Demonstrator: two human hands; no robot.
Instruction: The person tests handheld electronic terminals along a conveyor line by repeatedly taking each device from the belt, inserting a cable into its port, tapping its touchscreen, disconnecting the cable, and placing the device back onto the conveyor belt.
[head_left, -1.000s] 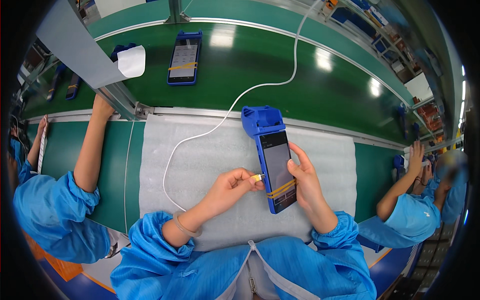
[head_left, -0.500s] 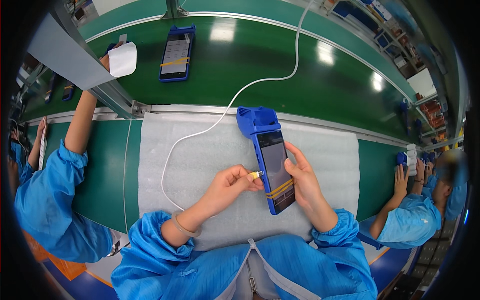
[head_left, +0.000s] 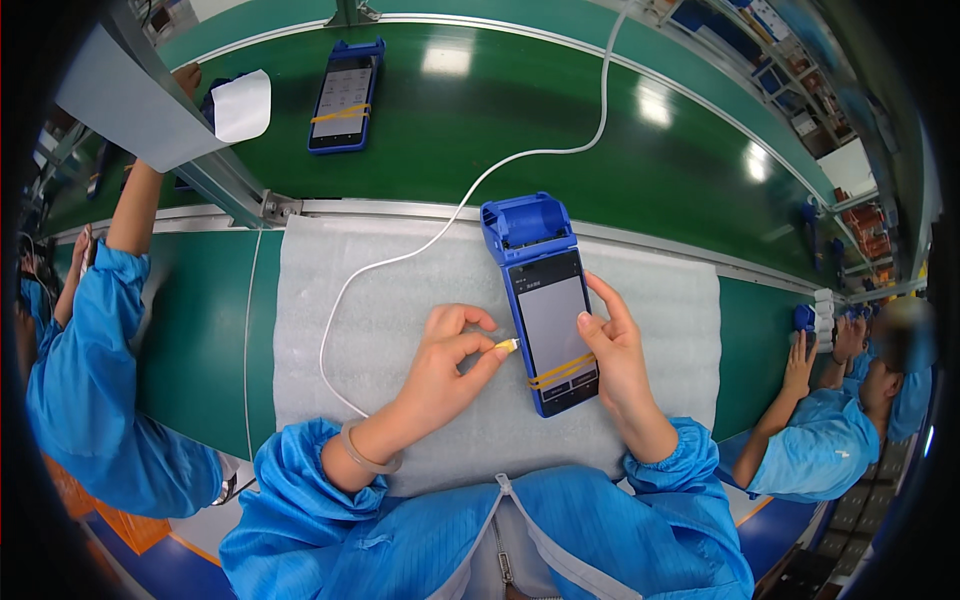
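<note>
My right hand grips a blue handheld payment terminal by its right side, thumb on the front edge. The terminal's screen is lit, with yellow rubber bands around its lower part and an open printer bay at its top. Between thumb and forefinger, my left hand pinches a yellow cable plug. The plug's metal tip is just left of the terminal's side, by its edge. A white cable loops over the mat. Both hands are above the grey foam mat.
On the green belt beyond lies another blue terminal with yellow bands. A metal post with a white sheet rises at left. Co-workers in blue sleeves sit on both sides, a left sleeve nearby.
The plug in my left hand has come away from the terminal's side. The terminal has turned more toward me, showing its printer bay and a brighter screen. The left co-worker's arm has shifted.
</note>
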